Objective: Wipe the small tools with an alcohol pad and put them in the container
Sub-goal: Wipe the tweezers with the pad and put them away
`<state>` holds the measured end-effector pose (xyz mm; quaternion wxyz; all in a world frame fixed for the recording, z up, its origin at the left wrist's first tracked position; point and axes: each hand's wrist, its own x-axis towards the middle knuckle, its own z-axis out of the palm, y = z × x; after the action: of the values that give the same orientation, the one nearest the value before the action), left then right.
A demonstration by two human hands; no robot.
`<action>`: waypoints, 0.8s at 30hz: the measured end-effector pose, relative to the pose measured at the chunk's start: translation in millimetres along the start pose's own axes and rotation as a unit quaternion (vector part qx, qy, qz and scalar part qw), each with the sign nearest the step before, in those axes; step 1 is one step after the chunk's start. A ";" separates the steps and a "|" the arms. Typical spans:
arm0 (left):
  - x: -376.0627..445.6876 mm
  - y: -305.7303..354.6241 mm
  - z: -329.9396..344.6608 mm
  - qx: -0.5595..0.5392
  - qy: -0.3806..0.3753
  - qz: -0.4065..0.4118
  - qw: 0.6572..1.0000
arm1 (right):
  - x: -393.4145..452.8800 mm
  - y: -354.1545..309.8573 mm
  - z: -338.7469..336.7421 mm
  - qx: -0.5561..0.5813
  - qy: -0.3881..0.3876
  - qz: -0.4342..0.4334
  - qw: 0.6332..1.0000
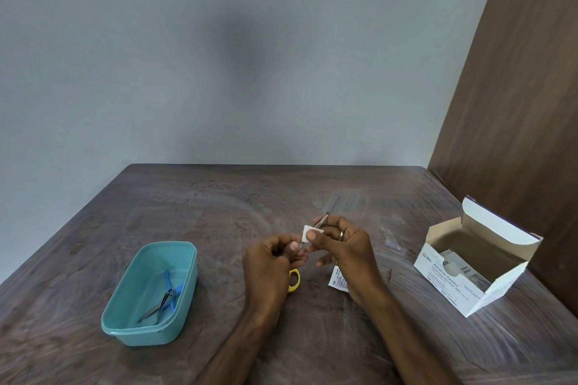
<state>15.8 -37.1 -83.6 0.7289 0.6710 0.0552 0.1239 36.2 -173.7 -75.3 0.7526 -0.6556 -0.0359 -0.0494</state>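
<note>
On the dark wooden counter (219,212) before a grey wall, our left hand (269,269) grips small yellow-handled scissors (294,280), fingers curled round them. Our right hand (344,247) pinches a white alcohol pad (308,232) on the blades. Left sits the teal plastic container (125,319) holding blue-handled scissors (170,286) and metal tweezers (162,306); right, an open white swab box (450,287).

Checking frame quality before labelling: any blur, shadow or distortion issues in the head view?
Head view: wide-angle bend, table edges splay and the wall leans; a soft dark shadow blotch on the wall; hands sharp enough, white pad and metal tool legible; tools in the teal container clear; swab box print readable; no glare.
</note>
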 end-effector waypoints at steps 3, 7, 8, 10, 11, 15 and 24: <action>0.9 -2.5 -0.1 -0.024 -0.015 -0.015 0.999 | 0.0 1.9 1.4 -0.010 -0.012 -0.007 1.000; 0.8 0.9 -1.4 -0.065 -0.028 -0.049 0.996 | 0.9 2.5 1.8 -0.008 -0.023 -0.013 1.000; 0.6 2.0 -1.6 -0.065 -0.034 -0.049 0.996 | 1.3 2.5 1.6 -0.007 -0.021 -0.015 1.000; -0.1 3.1 -1.3 -0.039 -0.035 -0.033 0.998 | 1.9 3.0 1.1 0.000 -0.010 -0.019 1.000; -0.2 2.7 -1.1 -0.009 -0.027 -0.014 0.999 | 2.1 3.5 1.4 0.002 -0.008 -0.019 1.000; -2.4 0.2 0.0 0.134 0.007 0.075 0.988 | 1.6 5.1 2.4 0.003 -0.016 -0.020 1.000; 0.2 8.8 -4.7 0.131 0.079 0.131 0.980 | 0.5 7.2 4.8 -0.012 -0.061 -0.019 0.998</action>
<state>13.9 -32.0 -75.3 0.6058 0.7499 0.0403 0.2629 37.6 -168.0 -81.7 0.7401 -0.6656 -0.0930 -0.0241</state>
